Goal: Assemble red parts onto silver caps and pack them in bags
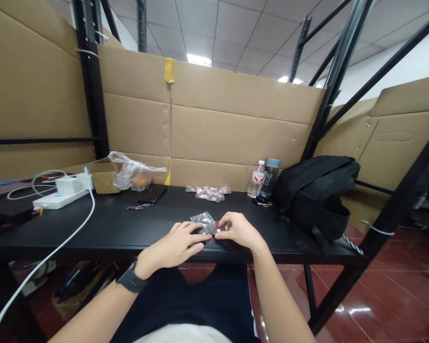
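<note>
A small clear plastic packet (204, 222) with a bit of red in it lies at the near edge of the black table (121, 228). My left hand (175, 245) rests flat on the table with its fingers on the packet's left end. My right hand (238, 229) pinches the packet's right end with curled fingers. A dark watch (131, 279) sits on my left wrist.
More clear packets with red pieces (209, 192) lie at the back. Two bottles (263, 178) and a black backpack (316, 195) stand at the right. A power strip with white cable (62, 195), cardboard box (103, 175), plastic bag (134, 176) and phone (152, 194) sit at the left.
</note>
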### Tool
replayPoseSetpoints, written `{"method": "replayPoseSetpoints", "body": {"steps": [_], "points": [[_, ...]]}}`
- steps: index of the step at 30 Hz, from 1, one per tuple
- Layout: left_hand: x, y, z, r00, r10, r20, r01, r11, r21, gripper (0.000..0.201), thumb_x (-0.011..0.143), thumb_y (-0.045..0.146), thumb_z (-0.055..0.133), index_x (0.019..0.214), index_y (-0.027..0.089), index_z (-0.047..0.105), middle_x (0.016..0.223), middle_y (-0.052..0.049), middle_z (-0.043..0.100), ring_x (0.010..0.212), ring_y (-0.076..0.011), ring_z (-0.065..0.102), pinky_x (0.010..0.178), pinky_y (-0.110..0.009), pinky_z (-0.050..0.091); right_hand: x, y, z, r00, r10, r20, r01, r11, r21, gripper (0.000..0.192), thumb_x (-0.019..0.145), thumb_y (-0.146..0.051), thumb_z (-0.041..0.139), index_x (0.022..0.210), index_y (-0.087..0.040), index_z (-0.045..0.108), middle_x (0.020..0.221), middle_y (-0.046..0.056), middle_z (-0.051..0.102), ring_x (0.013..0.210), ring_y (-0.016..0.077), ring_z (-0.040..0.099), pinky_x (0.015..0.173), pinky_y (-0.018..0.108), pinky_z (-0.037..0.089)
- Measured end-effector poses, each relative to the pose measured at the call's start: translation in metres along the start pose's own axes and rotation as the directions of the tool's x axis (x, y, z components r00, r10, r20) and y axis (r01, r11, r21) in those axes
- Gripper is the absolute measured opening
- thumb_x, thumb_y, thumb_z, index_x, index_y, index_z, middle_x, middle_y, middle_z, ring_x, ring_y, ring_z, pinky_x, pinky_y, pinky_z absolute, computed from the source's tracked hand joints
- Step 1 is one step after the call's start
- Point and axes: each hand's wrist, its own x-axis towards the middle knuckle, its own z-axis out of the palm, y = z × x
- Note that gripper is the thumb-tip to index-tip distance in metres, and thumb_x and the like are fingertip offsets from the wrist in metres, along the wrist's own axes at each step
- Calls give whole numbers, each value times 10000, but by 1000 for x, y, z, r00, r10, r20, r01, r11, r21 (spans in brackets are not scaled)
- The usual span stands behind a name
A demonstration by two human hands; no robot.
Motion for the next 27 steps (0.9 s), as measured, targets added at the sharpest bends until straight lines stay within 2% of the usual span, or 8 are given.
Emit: {"method": "replayPoseSetpoints", "body": {"steps": [3,6,10,14,18,23,25,27], "points": [[0,1,-1,1000,11,15,-10,1000,-11,409,1056,472,387,1431,486,548,1561,-16,481,1398,-310,441,1126,-504,323,-1,0,1,998,-55,25,53,996,76,198,732,-212,836,923,-177,794,912,47,725,729,154,668,681,240,498],[0,3,-3,999,31,37,-31,999,-25,401,1060,453,394,1428,484,551,1564,-11,481,1420,-296,428,1126,-487,312,-2,-3,1,992,-98,81,87,987,134,164,789,-105,739,929,-182,775,828,21,717,723,147,671,710,242,502],[0,5,-5,997,67,27,-67,997,-31,396,1062,426,406,1424,470,562,1589,-16,449,1439,-276,421,1111,-447,329,3,-5,9,992,-110,-54,108,994,-31,168,753,-123,795,881,-212,733,823,-11,658,740,137,603,698,242,442],[-2,5,-5,995,97,12,-96,995,-37,393,1051,404,443,1418,465,569,1603,-17,432,1484,-280,369,1112,-435,349,11,-6,29,975,10,-220,-50,983,-176,205,753,-199,818,886,-241,669,882,-25,615,808,144,577,666,240,369],[-3,4,-8,996,90,-26,-92,994,-58,363,1008,355,521,1339,426,653,1564,-33,475,1462,-293,393,1142,-454,336,13,-12,41,960,93,-264,-139,977,-163,260,785,-289,808,984,-261,642,970,-12,615,857,160,588,644,243,344],[-1,4,-12,985,13,-170,-27,996,-82,440,845,128,546,1207,337,686,1363,-29,609,1276,-249,548,1080,-398,400,7,-13,22,984,-123,-127,116,991,-63,209,901,-335,713,1088,-264,653,973,-1,633,802,148,580,736,271,432],[2,2,-8,968,-43,-248,20,995,-97,468,826,105,537,1235,310,637,1287,-30,640,1199,-231,584,1028,-370,421,4,-9,13,978,-185,-94,185,983,-9,190,966,-283,618,1151,-252,642,979,10,645,788,144,587,765,281,458],[7,0,-1,947,-98,-307,72,993,-96,414,855,139,567,1232,303,614,1247,-27,657,1152,-226,600,992,-369,411,1,-3,6,974,-212,-76,212,977,-14,277,930,-170,628,1195,-249,633,1033,21,648,810,146,600,794,288,474]]}}
